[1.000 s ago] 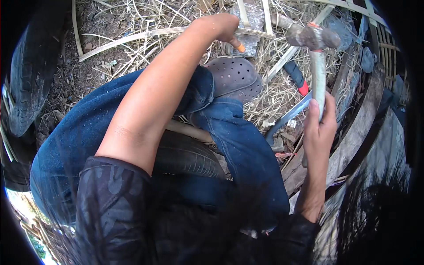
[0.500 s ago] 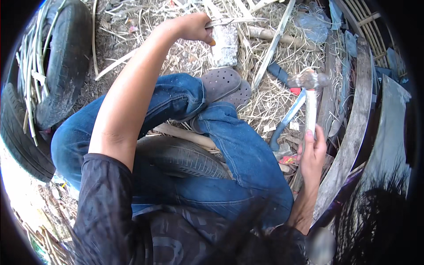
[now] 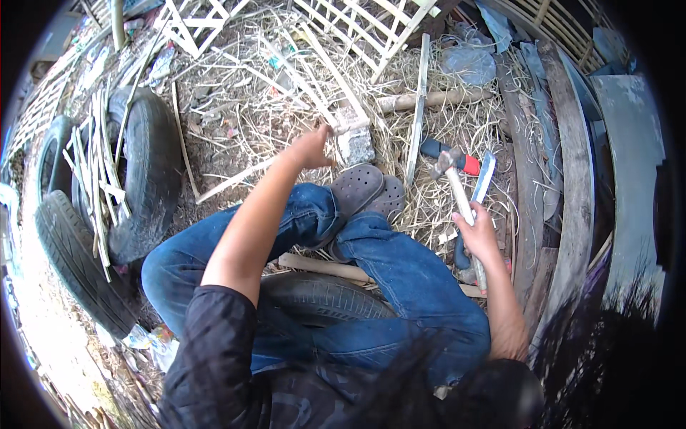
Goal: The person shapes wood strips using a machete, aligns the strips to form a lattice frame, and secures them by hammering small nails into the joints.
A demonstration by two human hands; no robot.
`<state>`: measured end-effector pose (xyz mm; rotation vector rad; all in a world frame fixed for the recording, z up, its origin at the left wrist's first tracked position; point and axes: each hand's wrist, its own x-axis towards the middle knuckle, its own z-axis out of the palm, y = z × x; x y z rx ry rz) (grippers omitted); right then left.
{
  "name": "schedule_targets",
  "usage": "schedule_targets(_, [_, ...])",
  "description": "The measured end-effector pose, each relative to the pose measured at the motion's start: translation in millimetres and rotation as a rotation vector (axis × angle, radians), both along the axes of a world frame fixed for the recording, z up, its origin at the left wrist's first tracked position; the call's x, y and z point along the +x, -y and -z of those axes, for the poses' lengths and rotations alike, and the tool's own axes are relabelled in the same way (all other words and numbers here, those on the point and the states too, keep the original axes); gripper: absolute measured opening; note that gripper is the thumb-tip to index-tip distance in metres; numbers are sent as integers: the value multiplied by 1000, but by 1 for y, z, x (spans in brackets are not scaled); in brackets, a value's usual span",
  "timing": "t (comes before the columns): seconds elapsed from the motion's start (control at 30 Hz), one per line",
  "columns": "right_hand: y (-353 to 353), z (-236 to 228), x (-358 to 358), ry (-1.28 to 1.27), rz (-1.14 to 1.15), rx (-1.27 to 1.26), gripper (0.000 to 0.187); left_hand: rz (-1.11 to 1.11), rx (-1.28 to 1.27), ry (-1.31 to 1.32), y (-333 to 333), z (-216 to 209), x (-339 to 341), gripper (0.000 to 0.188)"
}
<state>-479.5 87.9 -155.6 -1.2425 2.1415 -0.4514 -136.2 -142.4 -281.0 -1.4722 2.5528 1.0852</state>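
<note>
A seated person's right hand [image 3: 477, 236] grips a hammer [image 3: 457, 193] above straw-covered ground. The left hand [image 3: 311, 149] reaches to a bamboo strip [image 3: 304, 84] beside a grey block [image 3: 355, 141]. Old tyres [image 3: 143, 179] lie left.

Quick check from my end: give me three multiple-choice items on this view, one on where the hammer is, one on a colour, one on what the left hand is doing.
1. Where is the hammer?
A. in the right hand
B. lying on a tyre
C. in the left hand

2. What colour are the trousers?
A. red
B. blue
C. white

3. What is the left hand doing?
A. resting on a knee
B. hanging loose and open
C. reaching out to a thin wooden strip by the small grey block

Answers:
1 A, the right hand's fingers close round the hammer's handle.
2 B, both legs are in blue denim.
3 C, the arm is stretched forward and the fingers meet the strip beside the block.
</note>
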Motion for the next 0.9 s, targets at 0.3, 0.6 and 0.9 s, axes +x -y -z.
schedule_targets(0.3, [-30, 80, -42, 138, 211, 224, 34, 175, -3, 346, -44, -164, 79, 77])
schedule_targets(0.6, [-3, 83, -30, 340, 455, 244, 32, -57, 84, 78, -121, -239, 126, 62])
schedule_targets(0.9, [79, 99, -36, 326, 437, 102, 31, 10, 38, 134, -120, -218, 125, 60])
